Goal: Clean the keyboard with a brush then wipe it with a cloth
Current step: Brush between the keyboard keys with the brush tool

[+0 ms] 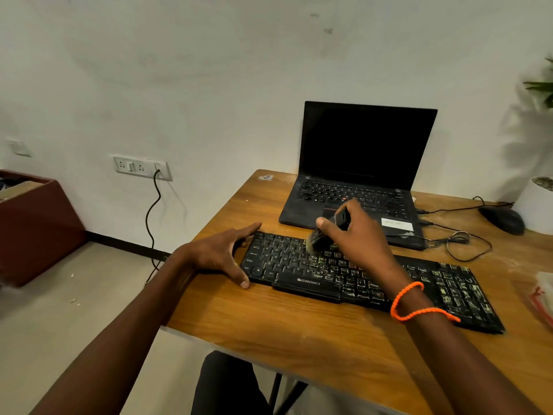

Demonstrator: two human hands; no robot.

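Note:
A black Zebronics keyboard (pixel 305 274) lies slanted across the wooden desk, its right-hand keys flecked with pale dust. My right hand (pixel 356 235) grips a dark-handled brush (pixel 321 236), whose blurred bristles touch the upper-left key rows. My left hand (pixel 223 256) rests against the keyboard's left end, fingers along its far corner and thumb at its near corner. A whitish cloth or bag with red trim (pixel 543 295) lies at the desk's right edge, partly cut off.
An open black laptop (pixel 359 181) stands behind the keyboard. A black mouse (pixel 504 220) and tangled cables (pixel 454 244) lie at the back right, beside a white plant pot (pixel 535 205). Left of the desk (pixel 299 330) are floor, a wall socket and a reddish-brown box (pixel 36 223).

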